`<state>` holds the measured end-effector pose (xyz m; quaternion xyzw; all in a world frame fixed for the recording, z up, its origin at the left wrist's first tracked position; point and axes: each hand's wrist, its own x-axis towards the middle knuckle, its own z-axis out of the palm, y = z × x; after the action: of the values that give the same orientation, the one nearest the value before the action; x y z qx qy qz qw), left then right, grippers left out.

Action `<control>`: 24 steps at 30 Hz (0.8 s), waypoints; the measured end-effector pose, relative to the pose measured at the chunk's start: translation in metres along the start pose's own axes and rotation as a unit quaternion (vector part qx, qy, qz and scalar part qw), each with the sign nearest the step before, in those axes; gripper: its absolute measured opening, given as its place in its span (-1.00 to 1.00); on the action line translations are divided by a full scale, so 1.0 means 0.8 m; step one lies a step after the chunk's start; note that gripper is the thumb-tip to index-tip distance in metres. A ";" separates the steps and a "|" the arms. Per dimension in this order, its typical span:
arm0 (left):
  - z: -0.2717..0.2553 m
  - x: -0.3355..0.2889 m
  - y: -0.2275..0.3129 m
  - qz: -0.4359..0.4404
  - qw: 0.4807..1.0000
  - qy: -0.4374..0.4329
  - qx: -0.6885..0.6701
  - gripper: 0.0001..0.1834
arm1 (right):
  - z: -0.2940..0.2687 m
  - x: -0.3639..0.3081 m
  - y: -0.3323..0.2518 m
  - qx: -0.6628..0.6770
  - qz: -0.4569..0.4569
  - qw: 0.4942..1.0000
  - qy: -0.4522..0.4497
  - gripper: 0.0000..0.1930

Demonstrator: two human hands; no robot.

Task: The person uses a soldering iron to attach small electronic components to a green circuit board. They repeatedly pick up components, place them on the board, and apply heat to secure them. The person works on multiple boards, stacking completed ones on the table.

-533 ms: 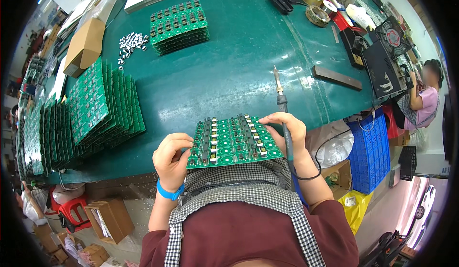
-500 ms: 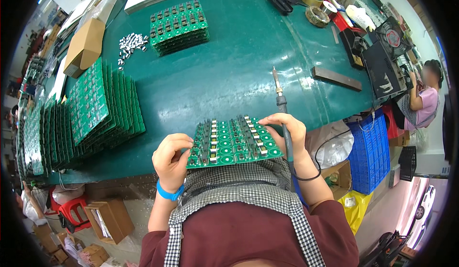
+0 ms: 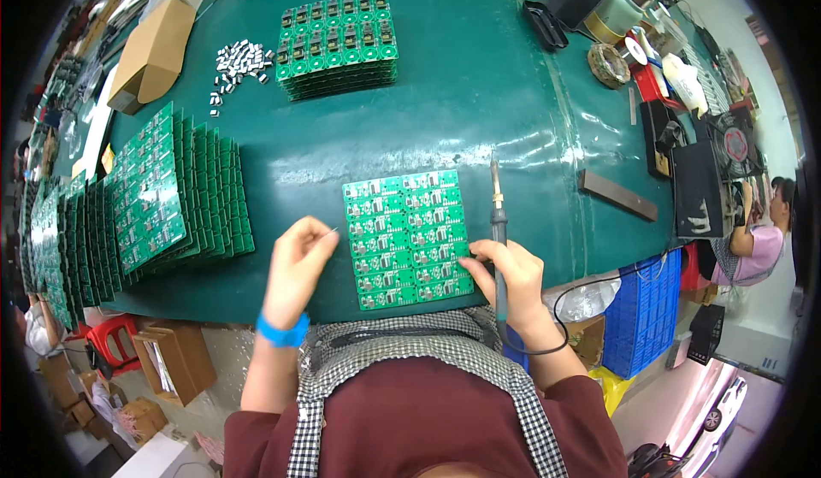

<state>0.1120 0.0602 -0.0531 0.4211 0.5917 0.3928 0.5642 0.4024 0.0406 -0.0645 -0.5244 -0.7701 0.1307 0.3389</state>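
A green circuit board panel lies on the bench in front of me, its flat side with small parts facing up. My right hand holds a soldering iron between its fingers, tip pointing away from me. The thumb and fingertips of that hand are at the panel's right edge. To the left of the panel and apart from it, my left hand is closed in a pinch. A tiny pale thing shows at its fingertips, too small to name.
Many upright panels stand in rows at the left. A flat panel stack sits farther back, beside loose black-and-white components and a cardboard box. A dark bar and a fan are at right; a co-worker sits beyond.
The panel, held tilted by both hands with its tall components showing, has been turned over and laid flat on the bench. My left hand has let go of it. The iron remains in my right hand.
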 end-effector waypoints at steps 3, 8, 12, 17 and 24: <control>-0.024 -0.010 0.015 -0.055 0.985 -0.053 -0.157 -0.86 | -0.020 0.009 0.021 0.027 -0.043 0.998 0.042 -0.78; -0.008 -0.021 0.044 0.091 0.966 0.175 0.165 -0.92 | -0.077 0.053 0.084 -0.012 -0.063 0.993 0.095 -0.79; 0.032 0.023 0.102 0.380 0.799 0.351 0.306 -0.92 | -0.134 0.073 0.164 -0.162 0.045 0.952 0.257 -0.94; 0.067 0.066 0.116 0.436 0.791 0.330 0.276 -0.92 | -0.161 0.077 0.200 -0.180 0.052 0.945 0.267 -0.91; 0.099 0.059 0.073 0.310 0.903 0.118 0.274 -0.92 | -0.149 0.186 0.268 -0.165 0.115 0.961 0.189 -0.88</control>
<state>0.1940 0.1235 -0.0185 0.6717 0.5779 0.4171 0.2021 0.6026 0.2446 -0.0392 -0.6734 -0.6369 -0.0613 0.3703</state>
